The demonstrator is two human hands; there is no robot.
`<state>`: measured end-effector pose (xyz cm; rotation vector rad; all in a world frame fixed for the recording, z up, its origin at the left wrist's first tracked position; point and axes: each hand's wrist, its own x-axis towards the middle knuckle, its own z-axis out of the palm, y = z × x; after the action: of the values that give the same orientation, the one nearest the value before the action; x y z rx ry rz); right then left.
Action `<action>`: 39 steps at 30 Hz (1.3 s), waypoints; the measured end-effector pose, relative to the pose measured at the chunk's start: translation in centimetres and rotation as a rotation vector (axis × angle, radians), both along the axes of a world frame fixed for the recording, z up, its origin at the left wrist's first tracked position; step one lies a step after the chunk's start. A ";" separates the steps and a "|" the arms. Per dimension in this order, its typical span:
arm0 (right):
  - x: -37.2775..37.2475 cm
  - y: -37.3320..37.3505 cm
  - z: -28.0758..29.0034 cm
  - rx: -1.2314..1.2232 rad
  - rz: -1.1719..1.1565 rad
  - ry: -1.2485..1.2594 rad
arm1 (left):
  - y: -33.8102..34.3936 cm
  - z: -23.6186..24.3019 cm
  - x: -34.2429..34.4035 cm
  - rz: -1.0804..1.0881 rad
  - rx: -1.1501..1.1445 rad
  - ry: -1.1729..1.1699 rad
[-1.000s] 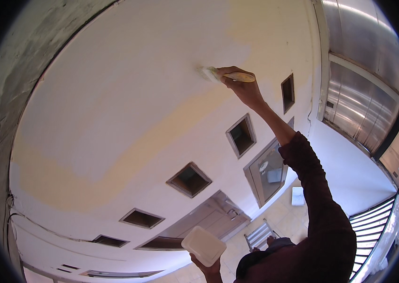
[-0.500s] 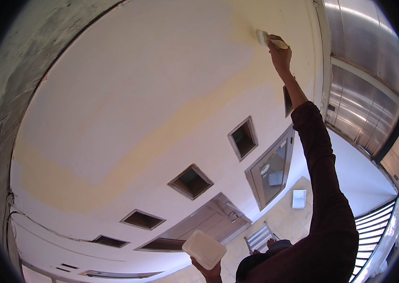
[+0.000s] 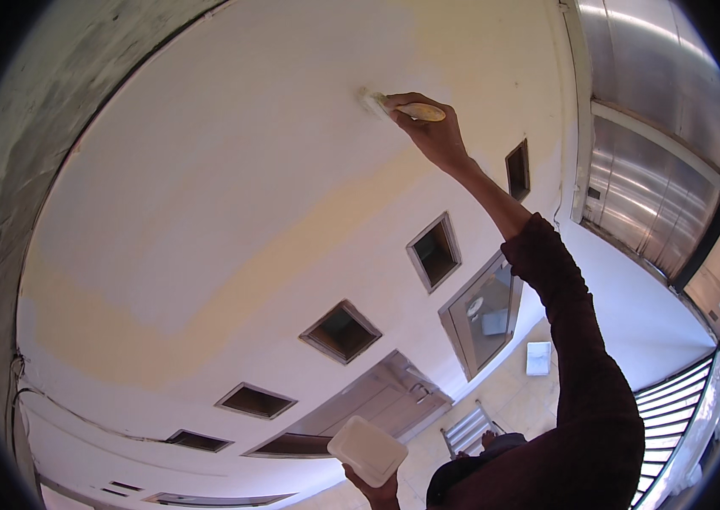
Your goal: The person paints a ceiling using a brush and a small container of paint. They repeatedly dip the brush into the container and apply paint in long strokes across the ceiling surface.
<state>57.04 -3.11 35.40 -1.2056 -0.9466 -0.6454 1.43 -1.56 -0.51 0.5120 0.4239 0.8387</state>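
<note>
Left hand [image 3: 374, 490] sat low at the bottom edge, fingers curled up under a white rectangular plastic container [image 3: 367, 450], gripping it from below. Container was tilted, only its outer underside and rim faced the camera, so contents could not be told.

Right hand [image 3: 435, 132] was raised overhead on a straight arm in a dark maroon sleeve [image 3: 577, 340], fingers closed around the yellowish handle of a paintbrush [image 3: 401, 108]. Bristles were pressed against the white ceiling [image 3: 232, 153], tip touching the surface just left of the hand. A pale yellow band [image 3: 292, 246] ran across the ceiling below the brush, well apart from the bristles.

Several recessed rectangular openings [image 3: 341, 331] lay in a row on the ceiling, with a glass-paned door [image 3: 483, 319] beside them and a metal shutter [image 3: 640, 178] on the right. A metal railing [image 3: 674, 416] showed at lower right.

Versus half a second earlier: the brush and right hand had moved leftward and lower in view, away from the ceiling edge near the shutter toward the middle of the ceiling; arm bent less steeply. One second earlier the brush sat at about the same spot as now. Container and left hand stayed put throughout, same tilt.
</note>
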 end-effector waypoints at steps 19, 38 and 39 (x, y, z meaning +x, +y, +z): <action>15.5 -7.3 2.5 0.173 -0.464 0.214 | -0.8 1.7 -1.0 0.009 -0.159 -0.248; -12.3 7.2 1.9 0.037 -0.017 -0.200 | -0.3 -0.3 -1.1 -0.017 -0.106 -0.103; -12.5 7.0 1.9 0.044 0.055 -0.187 | -0.5 -0.4 -1.3 -0.009 -0.088 -0.090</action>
<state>44.59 3.89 37.32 -1.0902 -1.1121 -0.7405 0.17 -2.07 -0.96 0.3931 0.3742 0.8272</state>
